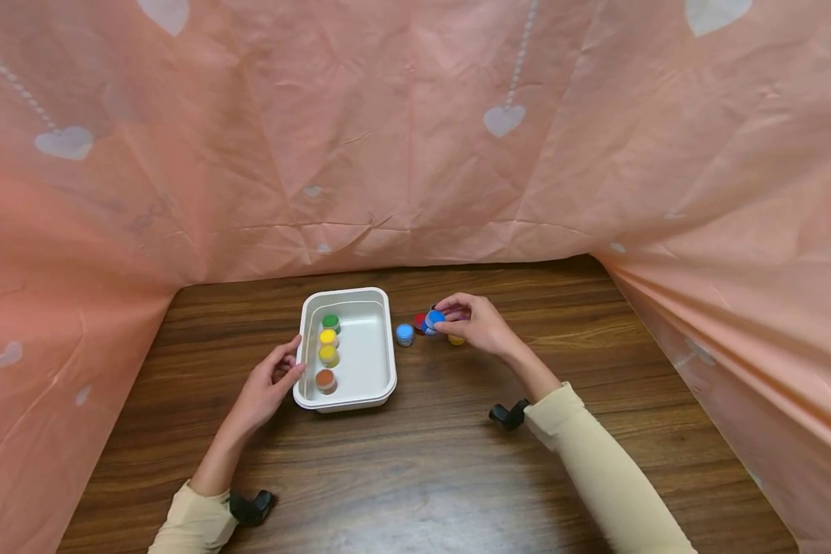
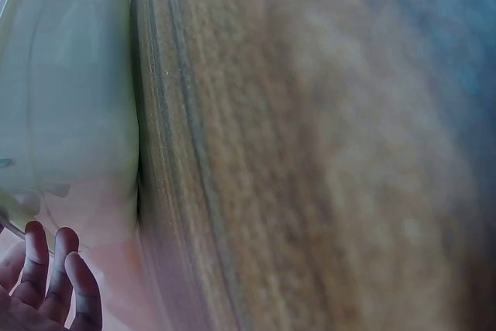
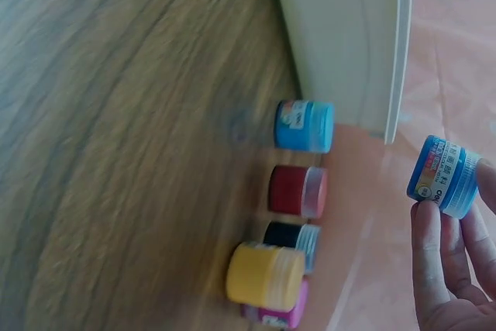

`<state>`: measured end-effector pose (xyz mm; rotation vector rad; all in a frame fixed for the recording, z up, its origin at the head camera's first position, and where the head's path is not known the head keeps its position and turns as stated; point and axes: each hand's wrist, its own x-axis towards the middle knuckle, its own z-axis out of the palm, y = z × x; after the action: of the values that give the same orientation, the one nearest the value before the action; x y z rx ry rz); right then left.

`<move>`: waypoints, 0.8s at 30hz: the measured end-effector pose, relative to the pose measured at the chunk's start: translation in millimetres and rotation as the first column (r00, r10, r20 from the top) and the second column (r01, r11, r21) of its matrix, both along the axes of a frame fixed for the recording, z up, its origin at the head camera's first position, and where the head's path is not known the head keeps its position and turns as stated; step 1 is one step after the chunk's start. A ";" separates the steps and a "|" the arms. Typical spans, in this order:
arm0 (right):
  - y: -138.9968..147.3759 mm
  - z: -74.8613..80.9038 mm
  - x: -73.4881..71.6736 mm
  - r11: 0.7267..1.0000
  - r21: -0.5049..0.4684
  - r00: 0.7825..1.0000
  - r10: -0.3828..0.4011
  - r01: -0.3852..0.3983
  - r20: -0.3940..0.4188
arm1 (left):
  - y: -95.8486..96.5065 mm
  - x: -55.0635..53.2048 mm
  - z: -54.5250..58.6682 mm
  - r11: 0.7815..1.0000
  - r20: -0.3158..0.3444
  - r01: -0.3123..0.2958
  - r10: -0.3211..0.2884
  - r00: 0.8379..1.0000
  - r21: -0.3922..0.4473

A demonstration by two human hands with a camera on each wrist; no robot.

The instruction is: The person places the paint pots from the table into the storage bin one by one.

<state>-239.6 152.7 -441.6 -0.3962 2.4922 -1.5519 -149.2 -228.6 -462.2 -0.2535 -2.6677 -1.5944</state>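
My right hand (image 1: 483,325) pinches a small blue-lidded paint jar (image 3: 446,176) between thumb and fingers, raised above the table. Below it stand a lighter blue jar (image 3: 304,125), a red jar (image 3: 297,191), a black jar (image 3: 293,239), a yellow jar (image 3: 265,275) and a purple jar (image 3: 277,314). At the white tray's (image 1: 360,402) left rim, the fingertips of my left hand (image 1: 263,390) touch the edge with fingers relaxed. Along the tray's left side sit a green-lidded jar (image 1: 330,323), two yellow-lidded jars (image 1: 328,355) and an orange-brown-lidded jar (image 1: 325,380).
A dark wood-grain table (image 1: 429,477) lies under everything. Pink cloth (image 1: 408,154) with white hearts hangs behind it and along both sides. Black straps with mounts (image 1: 508,415) are on both wrists.
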 end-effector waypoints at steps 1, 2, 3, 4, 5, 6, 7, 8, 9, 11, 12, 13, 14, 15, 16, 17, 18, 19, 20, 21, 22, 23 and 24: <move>-2.9 1.2 -0.7 1.000 -0.002 1.000 0.004 -0.004 -0.008 | 0.1 0.1 0.3 1.000 0.003 -0.001 0.001 1.000 -0.001; -5.9 2.5 -1.5 1.000 -0.006 1.000 0.009 -0.009 -0.016 | 0.3 0.2 0.7 1.000 0.007 -0.001 0.001 1.000 -0.001; -9.0 3.7 -2.5 1.000 -0.012 1.000 0.013 -0.013 -0.020 | 0.3 0.3 0.9 1.000 0.010 -0.001 0.001 1.000 -0.002; -12.1 5.1 -3.3 1.000 -0.019 1.000 0.016 -0.017 -0.023 | 0.2 0.3 1.1 1.000 0.012 0.000 0.000 1.000 -0.005; -15.6 6.5 -4.2 0.999 -0.029 0.999 0.020 -0.021 -0.025 | 0.0 0.3 1.2 1.000 0.013 0.000 0.000 1.000 -0.005; -18.9 7.7 -5.4 0.999 -0.036 0.999 0.025 -0.026 -0.028 | -0.1 0.3 1.3 1.000 0.012 0.001 -0.001 1.000 -0.005; -22.5 9.0 -6.4 0.999 -0.041 0.999 0.029 -0.030 -0.030 | -0.3 0.3 1.4 1.000 0.012 0.002 -0.002 1.000 -0.006; -26.2 10.4 -7.5 0.998 -0.046 0.999 0.033 -0.035 -0.030 | -0.4 0.3 1.5 1.000 0.013 0.002 -0.002 1.000 -0.004; -30.1 11.8 -8.2 0.998 -0.048 0.999 0.040 -0.041 -0.032 | -0.5 0.4 1.6 1.000 0.011 0.002 -0.002 1.000 -0.004; -38.2 13.7 -10.4 0.996 -0.068 0.998 0.051 -0.053 -0.022 | -1.0 0.4 2.0 1.000 0.012 0.000 0.000 1.000 -0.003; -42.2 14.3 -11.6 0.996 -0.075 0.998 0.057 -0.058 -0.015 | -1.2 0.4 2.3 1.000 0.012 -0.001 0.001 1.000 -0.003; -46.2 15.0 -12.4 0.995 -0.080 0.998 0.061 -0.062 -0.008 | -1.2 0.3 2.5 1.000 0.013 0.000 0.000 1.000 -0.003; -49.7 15.5 -13.3 0.994 -0.081 0.998 0.067 -0.067 -0.007 | -1.2 0.1 2.6 1.000 0.013 0.001 -0.001 1.000 -0.004; -53.2 16.0 -14.1 0.994 -0.085 0.998 0.070 -0.070 -0.005 | -1.2 -0.1 2.6 1.000 0.013 0.003 -0.002 1.000 -0.006; -56.6 16.4 -15.1 0.994 -0.087 0.998 0.070 -0.070 -0.004 | -1.1 -0.4 2.5 1.000 0.012 0.004 -0.004 1.000 -0.006; -59.9 16.8 -15.9 0.994 -0.083 0.997 0.072 -0.073 -0.010 | -1.2 -1.0 1.7 1.000 0.008 0.008 -0.008 1.000 -0.007; -63.3 17.0 -17.0 0.994 -0.074 0.997 0.074 -0.075 -0.019 | -1.1 -1.4 1.4 1.000 0.005 0.009 -0.009 1.000 -0.004; -66.7 17.3 -17.9 0.995 -0.068 0.997 0.076 -0.078 -0.026 | -1.2 -1.7 0.9 1.000 0.003 0.010 -0.010 1.000 -0.003; -70.2 17.5 -18.9 0.995 -0.062 0.996 0.080 -0.082 -0.030 | -1.4 -2.0 0.5 1.000 0.000 0.011 -0.011 1.000 -0.001; -73.9 17.6 -19.7 0.995 -0.059 0.996 0.084 -0.085 -0.031 | -1.8 -2.4 -0.7 1.000 -0.004 0.011 -0.011 1.000 -0.001; -77.5 17.5 -20.7 0.995 -0.055 0.996 0.087 -0.089 -0.032 | -2.2 -2.8 -1.6 1.000 -0.010 0.011 -0.011 1.000 0.002; -81.4 17.2 -21.9 0.994 -0.052 0.995 0.091 -0.093 -0.030 | -2.7 -3.0 -2.6 1.000 -0.013 0.011 -0.011 1.000 0.002; -85.0 17.0 -22.7 0.995 -0.049 0.995 0.092 -0.093 -0.025 | -2.9 -3.0 -2.8 1.000 -0.015 0.011 -0.010 1.000 0.005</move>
<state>-262.3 67.7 -424.6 -0.5312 2.4189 -1.5844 -152.2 -231.5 -465.0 -0.2790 -2.6554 -1.5947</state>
